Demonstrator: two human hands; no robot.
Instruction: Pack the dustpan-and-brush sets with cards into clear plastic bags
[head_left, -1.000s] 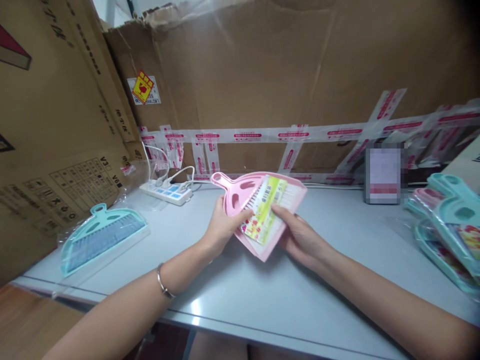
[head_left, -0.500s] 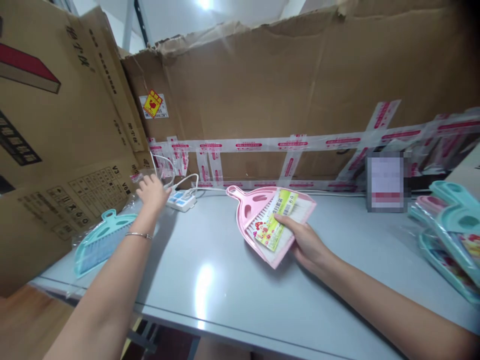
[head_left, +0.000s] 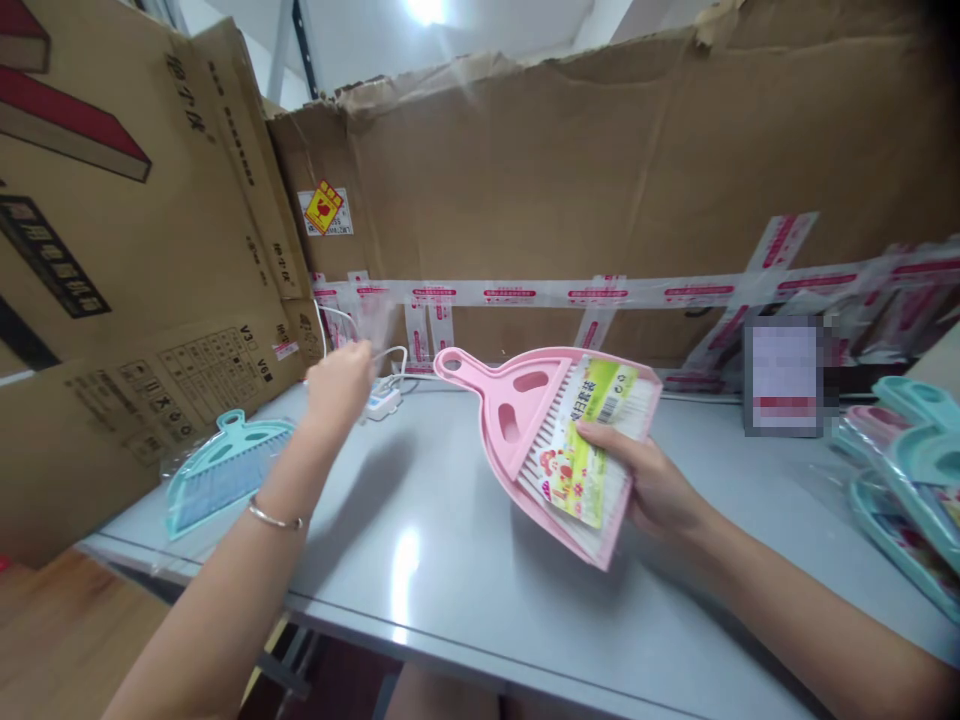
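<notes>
I see the right hand (head_left: 660,490) pinching the wide end of a pink dustpan and brush set (head_left: 540,420), thumb pressed on the printed card (head_left: 589,475) and the other fingers mostly hidden behind the pan. I have the set tilted above the grey table (head_left: 457,560), handle pointing left, white bristles facing up.

A metal bracelet (head_left: 277,521) circles the left wrist. Past it, the left hand (head_left: 341,380) is raised over the table, fingers curled together around clear plastic film (head_left: 381,320); that film is blurred, so I cannot tell how much of it is gripped.

On my left, just beside that forearm, a teal dustpan and brush (head_left: 225,475) lies in clear wrapping. At the right edge I get a pile of wrapped teal and pink sets (head_left: 926,460).

Farther back, a white power strip (head_left: 384,402) shows partly behind the left hand, and a pixelated object (head_left: 784,380) stands upright. Beyond them I have a printed carton (head_left: 150,250) and taped brown cardboard (head_left: 525,200).
</notes>
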